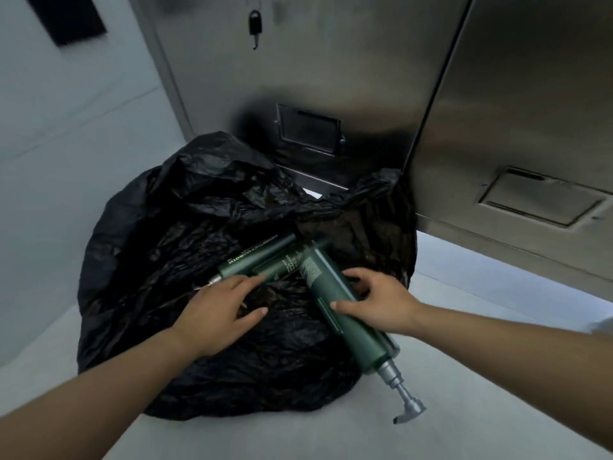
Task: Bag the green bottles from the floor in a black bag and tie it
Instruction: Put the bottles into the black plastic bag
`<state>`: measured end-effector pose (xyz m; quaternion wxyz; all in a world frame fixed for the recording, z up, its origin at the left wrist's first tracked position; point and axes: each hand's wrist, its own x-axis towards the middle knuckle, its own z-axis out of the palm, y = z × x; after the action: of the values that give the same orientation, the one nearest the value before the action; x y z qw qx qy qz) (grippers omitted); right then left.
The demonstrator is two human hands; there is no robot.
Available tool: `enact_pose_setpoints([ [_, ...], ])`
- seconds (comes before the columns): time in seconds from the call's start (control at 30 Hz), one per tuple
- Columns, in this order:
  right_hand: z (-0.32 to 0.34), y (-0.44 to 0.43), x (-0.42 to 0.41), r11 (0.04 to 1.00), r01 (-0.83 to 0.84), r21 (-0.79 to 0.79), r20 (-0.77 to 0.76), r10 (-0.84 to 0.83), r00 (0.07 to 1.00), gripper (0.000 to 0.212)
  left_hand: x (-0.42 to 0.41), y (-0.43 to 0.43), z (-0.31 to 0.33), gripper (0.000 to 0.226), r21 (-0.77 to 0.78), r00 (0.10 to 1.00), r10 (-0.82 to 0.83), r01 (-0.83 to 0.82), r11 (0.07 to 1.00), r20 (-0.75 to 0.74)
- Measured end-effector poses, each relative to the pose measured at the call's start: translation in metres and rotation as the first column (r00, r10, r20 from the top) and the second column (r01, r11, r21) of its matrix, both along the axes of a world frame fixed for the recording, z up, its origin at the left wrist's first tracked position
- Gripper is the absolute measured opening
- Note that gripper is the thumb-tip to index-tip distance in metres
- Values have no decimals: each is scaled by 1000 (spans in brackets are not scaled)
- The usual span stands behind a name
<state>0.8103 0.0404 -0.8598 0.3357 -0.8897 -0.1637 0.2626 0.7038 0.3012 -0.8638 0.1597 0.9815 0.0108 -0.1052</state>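
Observation:
A crumpled black bag (172, 234) lies spread on the pale floor. Three green bottles with silver pumps rest on it. My right hand (378, 302) is shut on the nearest green bottle (351, 323), whose pump (403, 396) sticks out over the floor toward me. Two more green bottles (262, 257) lie side by side further back on the bag, pumps pointing left. My left hand (219, 310) hovers flat with fingers spread, its fingertips touching the near end of those two bottles.
Steel cabinet doors (331, 78) rise right behind the bag, with a padlock (255, 26) hanging high up. A second steel panel (530, 127) juts out on the right. A grey wall (66, 144) closes the left side. Bare floor (298, 439) lies in front.

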Motion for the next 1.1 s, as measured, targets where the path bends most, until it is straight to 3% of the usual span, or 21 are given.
enact_pose_setpoints([
  [0.13,-26,7,-16,996,89,-4,-204,-88,975,80,-22,17,-14,64,45,999,26,-24,999,-46],
  [0.23,-23,23,-4,978,205,-25,-227,-205,952,80,-33,23,-16,63,61,994,90,-86,994,-64],
  [0.33,-10,51,25,888,438,139,-276,-390,879,87,-34,26,-15,62,76,992,114,-110,991,-55],
  [0.43,2,71,45,827,508,243,-415,-384,824,89,-30,26,-14,61,49,991,132,-130,990,-37],
  [0.57,-4,53,36,923,349,158,-234,-309,922,77,-23,26,-14,61,8,986,166,-166,986,-28],
  [0.7,-7,26,28,988,66,136,28,-71,997,62,-22,28,-19,60,-4,982,184,-185,983,-49],
  [0.8,-1,20,33,987,-51,155,196,20,980,55,-20,30,-22,59,-1,978,200,-201,980,-62],
  [0.9,-6,16,32,982,-136,134,241,101,965,52,-20,29,-26,59,10,976,203,-203,979,-72],
  [1.1,-52,4,10,881,-438,-179,220,470,855,69,-23,24,-38,59,36,980,164,-161,986,-110],
])
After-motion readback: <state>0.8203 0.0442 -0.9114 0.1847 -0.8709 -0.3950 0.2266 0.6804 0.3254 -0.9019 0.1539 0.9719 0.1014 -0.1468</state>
